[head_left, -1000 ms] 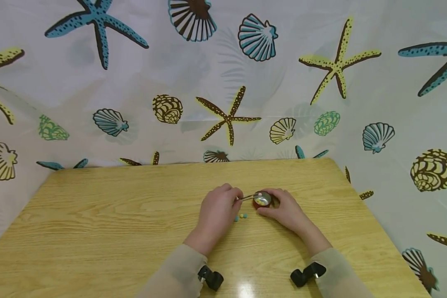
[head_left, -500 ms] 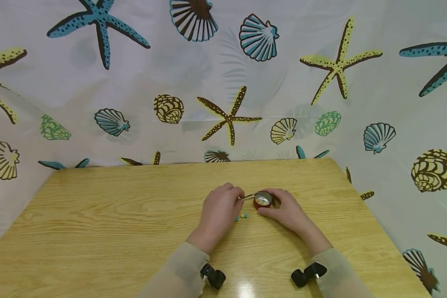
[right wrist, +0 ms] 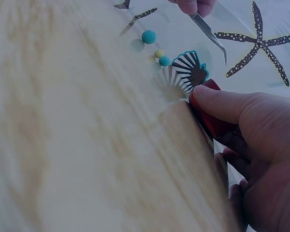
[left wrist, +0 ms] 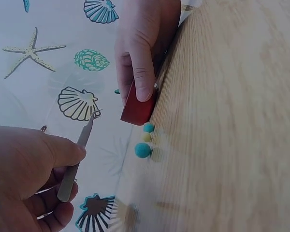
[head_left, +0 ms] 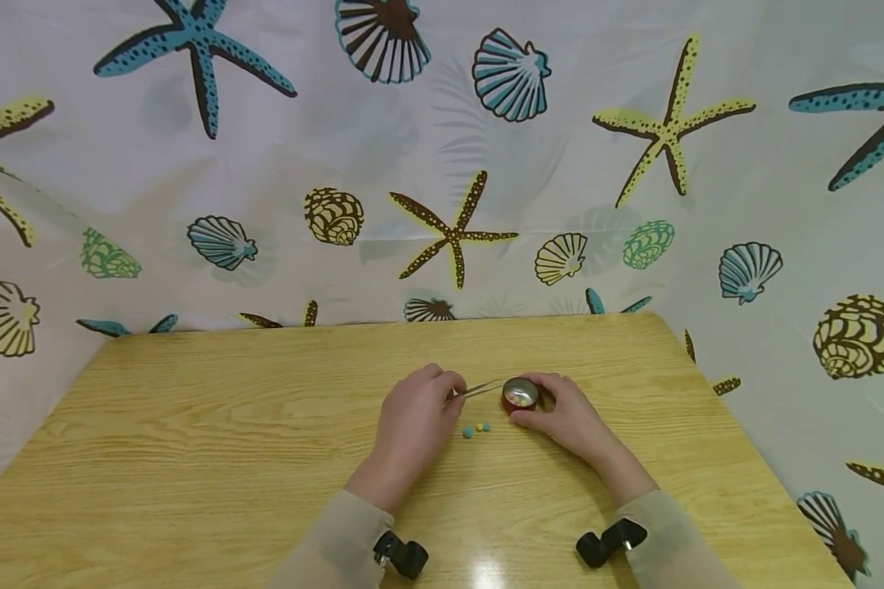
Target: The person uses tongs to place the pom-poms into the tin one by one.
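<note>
left hand [head_left: 412, 421] pinches tweezers [head_left: 479, 389], tips just left of red cup [head_left: 520, 395] | right hand [head_left: 570, 417] grips cup on tabletop [head_left: 191, 425] | three beads [head_left: 476, 429] lie loose beside cup | risk: smooth round beads likely slip or roll under tweezer tips

A pale wooden tabletop [head_left: 191, 425] stands against a white curtain [head_left: 339, 147] printed with starfish and seashells; light glares off its near edge.

Left hand [head_left: 415, 421] and tweezers [head_left: 480, 389] back from the red tin [head_left: 520, 395] — tips now clear of it.
</note>
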Motion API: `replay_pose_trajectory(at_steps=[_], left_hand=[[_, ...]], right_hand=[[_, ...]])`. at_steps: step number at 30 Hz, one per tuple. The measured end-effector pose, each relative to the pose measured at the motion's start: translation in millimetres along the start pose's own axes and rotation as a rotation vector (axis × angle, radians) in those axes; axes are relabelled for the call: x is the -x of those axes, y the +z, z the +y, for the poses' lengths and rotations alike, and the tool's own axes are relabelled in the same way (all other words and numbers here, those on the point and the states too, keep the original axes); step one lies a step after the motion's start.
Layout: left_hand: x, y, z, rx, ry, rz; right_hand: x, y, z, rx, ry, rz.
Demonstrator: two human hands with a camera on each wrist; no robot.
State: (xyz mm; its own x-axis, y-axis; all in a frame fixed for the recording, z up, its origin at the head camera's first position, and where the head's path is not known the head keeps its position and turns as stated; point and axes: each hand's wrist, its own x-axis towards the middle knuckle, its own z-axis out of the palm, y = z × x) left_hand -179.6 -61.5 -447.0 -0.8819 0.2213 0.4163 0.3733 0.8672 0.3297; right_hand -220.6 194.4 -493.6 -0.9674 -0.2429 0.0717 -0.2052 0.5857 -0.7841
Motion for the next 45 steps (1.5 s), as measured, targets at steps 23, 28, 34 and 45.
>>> replay_pose_trajectory(at_steps=[23, 28, 34, 45], left_hand=[[35.2, -16.5, -29.6, 0.051, 0.047, -0.047], [38.9, -17.3, -35.2, 0.039, 0.066, -0.07], [41.1, -17.1, -41.5, 0.031, 0.064, -0.087], [42.5, -18.2, -40.3, 0.01, 0.064, -0.106]], right_hand=[[2, 0, 3, 0.0, 0.0, -0.009], [2, 1, 3, 0.003, 0.0, -0.008], [2, 0, 2, 0.008, 0.0, -0.008], [1, -1, 0, 0.014, 0.0, -0.011]])
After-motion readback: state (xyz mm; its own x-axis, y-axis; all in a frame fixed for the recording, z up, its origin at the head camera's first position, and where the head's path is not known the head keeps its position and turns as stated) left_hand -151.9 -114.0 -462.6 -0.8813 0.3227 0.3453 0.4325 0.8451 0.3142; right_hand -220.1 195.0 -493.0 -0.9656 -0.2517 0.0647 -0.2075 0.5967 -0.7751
